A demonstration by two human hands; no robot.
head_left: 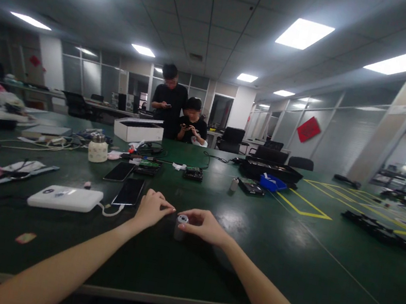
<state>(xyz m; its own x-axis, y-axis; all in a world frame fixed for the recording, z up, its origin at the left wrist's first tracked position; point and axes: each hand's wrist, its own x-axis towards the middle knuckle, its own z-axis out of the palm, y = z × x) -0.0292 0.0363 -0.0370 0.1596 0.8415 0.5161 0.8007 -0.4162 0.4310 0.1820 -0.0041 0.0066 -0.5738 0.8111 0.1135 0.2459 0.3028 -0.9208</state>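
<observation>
A small grey metal cylinder (180,232) stands upright on the green table, its round top showing dark openings. My right hand (207,226) grips it near the top between thumb and fingers. Just left of the cylinder is my left hand (151,208), thumb and index finger pinched together; whatever may be between the fingertips is too small to make out. Close behind my left hand lies a dark smartphone (129,192), and a second dark phone (119,172) is a little beyond it.
A white power bank (66,198) with a short cable lies left. Farther back are a cream bottle (98,149), circuit-board devices (193,173), another small cylinder (234,184), a blue tray (273,183) and a white box (138,131). Two people are across the table.
</observation>
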